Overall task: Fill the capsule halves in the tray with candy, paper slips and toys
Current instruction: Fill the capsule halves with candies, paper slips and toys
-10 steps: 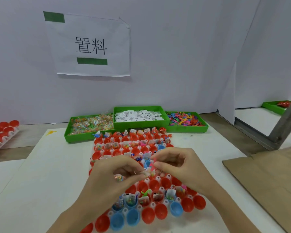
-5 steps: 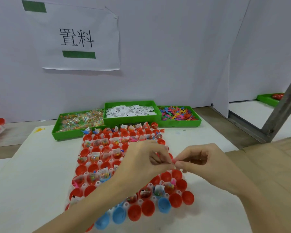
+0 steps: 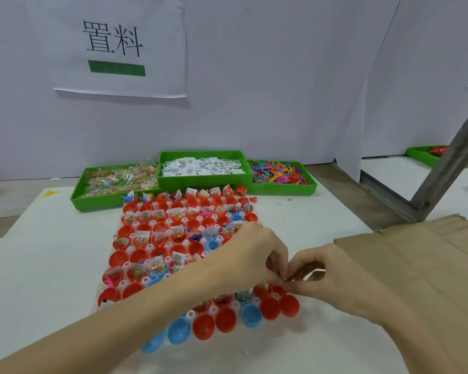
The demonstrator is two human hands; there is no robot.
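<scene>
Head | left hand (image 3: 250,255), right hand (image 3: 333,276) fingertips pinched together (item unclear) | shifted right over tray (image 3: 125,286)

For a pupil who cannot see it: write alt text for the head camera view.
Two hands, left hand and right hand, meet fingertip to fingertip over the near right of a tray of red and blue capsule halves, many filled. Behind stand three green bins.
</scene>
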